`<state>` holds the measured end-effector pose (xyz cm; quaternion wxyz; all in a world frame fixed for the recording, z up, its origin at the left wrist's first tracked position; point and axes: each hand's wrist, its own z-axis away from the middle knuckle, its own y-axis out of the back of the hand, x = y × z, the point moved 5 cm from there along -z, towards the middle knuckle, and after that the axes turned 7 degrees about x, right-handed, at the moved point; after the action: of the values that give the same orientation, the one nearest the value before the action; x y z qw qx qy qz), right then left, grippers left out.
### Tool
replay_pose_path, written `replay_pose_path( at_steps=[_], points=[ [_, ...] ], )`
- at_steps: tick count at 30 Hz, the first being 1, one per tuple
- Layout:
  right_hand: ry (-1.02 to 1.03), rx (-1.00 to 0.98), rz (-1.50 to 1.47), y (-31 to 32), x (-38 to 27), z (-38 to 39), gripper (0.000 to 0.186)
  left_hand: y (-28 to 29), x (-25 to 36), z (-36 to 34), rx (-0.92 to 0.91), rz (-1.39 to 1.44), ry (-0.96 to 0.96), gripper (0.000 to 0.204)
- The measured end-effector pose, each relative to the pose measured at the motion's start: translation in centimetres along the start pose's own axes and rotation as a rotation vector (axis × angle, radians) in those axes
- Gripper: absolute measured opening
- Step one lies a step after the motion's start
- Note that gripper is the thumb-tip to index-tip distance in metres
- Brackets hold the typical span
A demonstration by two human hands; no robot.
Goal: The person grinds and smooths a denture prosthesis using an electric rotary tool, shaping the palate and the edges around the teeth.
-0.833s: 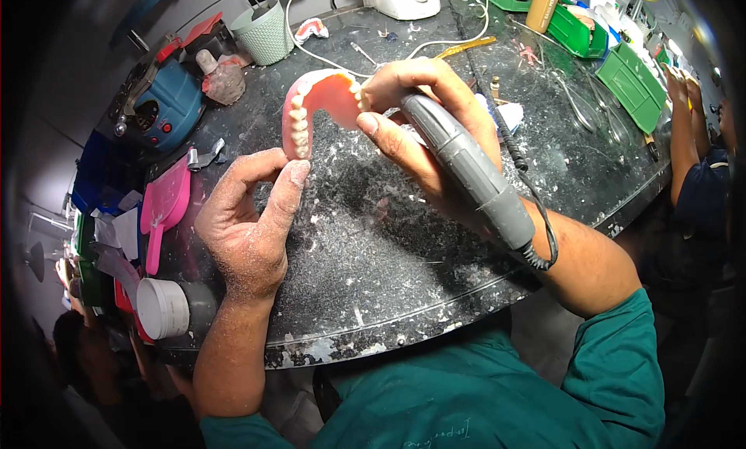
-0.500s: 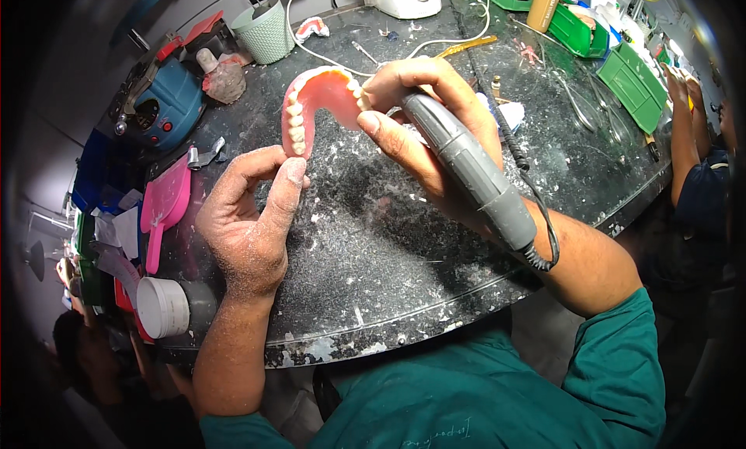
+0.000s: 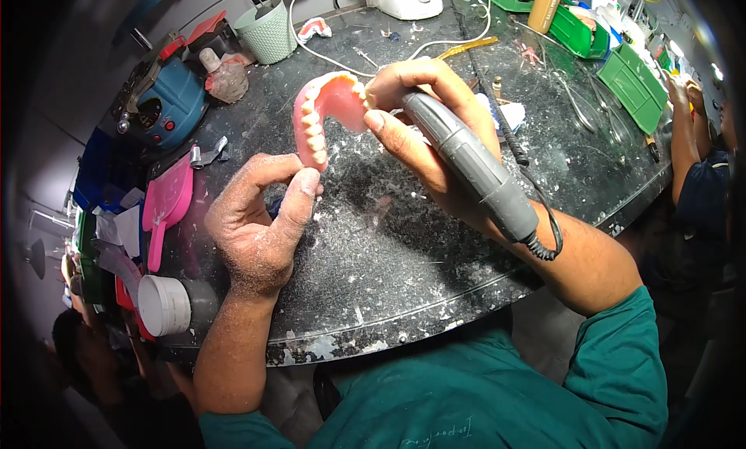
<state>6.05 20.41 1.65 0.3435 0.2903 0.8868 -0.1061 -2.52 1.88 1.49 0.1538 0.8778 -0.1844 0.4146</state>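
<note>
A pink denture (image 3: 342,107), horseshoe-shaped with cream-coloured teeth, is held up above the dark bench between my two hands. My left hand (image 3: 260,216), dusted with pale powder, pinches its lower left end between thumb and forefinger. The thumb and fingers of my right hand (image 3: 408,142) hold the opposite end. A dark grey rotary handpiece (image 3: 466,157) also lies in my right hand, across its back between thumb and forefinger, with a coiled cord (image 3: 546,251) trailing from its rear. My right fingers hide the handpiece's working tip.
Left of my hands are a pink dustpan (image 3: 167,196), a white tub (image 3: 163,305) and a blue machine (image 3: 172,103). Behind stand a pale green basket (image 3: 266,35) and another denture-like piece (image 3: 314,29). A green bin (image 3: 633,83) is at the right, near another person's arms (image 3: 684,138).
My left hand has shifted slightly right, and the denture's left end has swung right and down with it. My right hand has barely moved and keeps both items.
</note>
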Motion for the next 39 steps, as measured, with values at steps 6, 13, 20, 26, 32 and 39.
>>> replay_pose_path(
  at_steps=[6, 13, 20, 26, 32, 39],
  points=[
    [-0.031, -0.026, -0.031, -0.1, 0.3, -0.1, 0.023, -0.1, -0.4, -0.1, -0.008, 0.002, 0.025, 0.012],
    [-0.078, -0.052, -0.152, -0.5, 0.9, 0.4, 0.022, -0.3, 0.1, -0.1, -0.119, 0.060, -0.070, 0.020],
    [-0.216, -0.104, -0.201, -0.9, 1.1, 0.6, 0.021, -0.6, -0.2, -0.9, -0.018, 0.101, -0.155, 0.049],
    [-0.345, -0.184, -0.286, -1.3, 1.6, 0.9, 0.022, -0.5, 0.5, -1.0, -0.099, -0.081, -0.300, 0.048],
    [-0.185, -0.001, -0.160, 0.7, 0.4, -0.2, 0.037, -0.1, 0.1, -0.6, 0.019, 0.049, -0.231, 0.047],
    [0.234, -0.141, -0.024, 0.5, -2.3, 0.4, 0.040, 0.6, 0.1, -0.7, 0.066, -0.157, -0.376, 0.048]
  ],
)
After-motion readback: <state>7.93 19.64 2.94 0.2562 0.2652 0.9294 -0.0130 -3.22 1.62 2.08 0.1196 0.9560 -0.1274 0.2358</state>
